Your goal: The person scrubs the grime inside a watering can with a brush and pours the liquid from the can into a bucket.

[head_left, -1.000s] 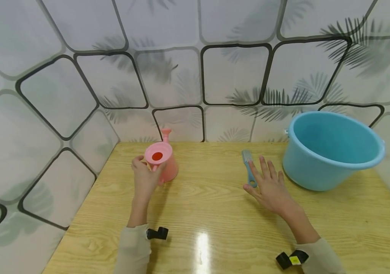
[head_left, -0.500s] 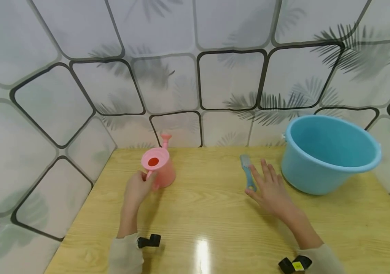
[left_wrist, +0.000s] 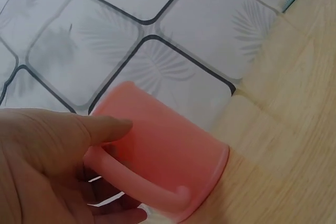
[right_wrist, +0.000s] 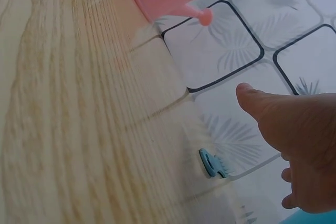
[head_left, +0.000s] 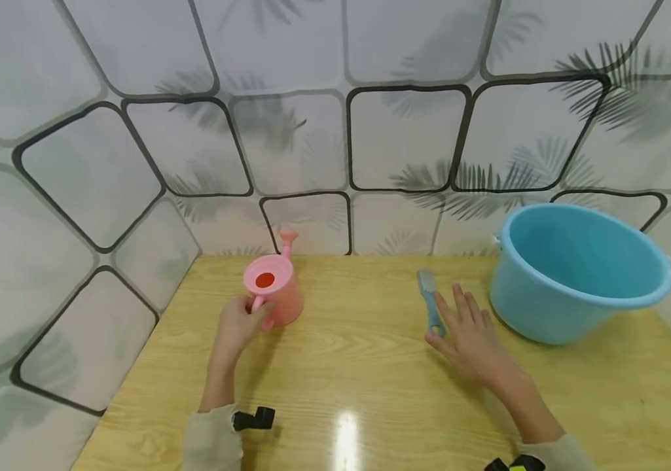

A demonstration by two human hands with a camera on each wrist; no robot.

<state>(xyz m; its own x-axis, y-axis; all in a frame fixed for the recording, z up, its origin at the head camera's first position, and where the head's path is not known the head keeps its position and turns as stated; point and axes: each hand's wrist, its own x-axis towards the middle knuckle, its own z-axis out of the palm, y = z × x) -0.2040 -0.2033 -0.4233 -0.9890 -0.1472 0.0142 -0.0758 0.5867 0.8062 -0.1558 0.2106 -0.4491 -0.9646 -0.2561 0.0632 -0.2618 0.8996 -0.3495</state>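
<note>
Toward the back left corner of the table [head_left: 364, 366], the left hand [head_left: 239, 327] hides part of the handle [left_wrist: 134, 182] of the pink watering can [head_left: 284, 301]. We cannot tell whether the right hand [head_left: 473, 343] touches the blue comb-like tool [head_left: 431, 306]. In the right wrist view we see only a sliver of the blue bucket [head_left: 541, 301].

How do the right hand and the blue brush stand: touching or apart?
Apart. The right wrist view shows a clear gap between the right hand and the blue brush, with patterned wall showing through it.
</note>
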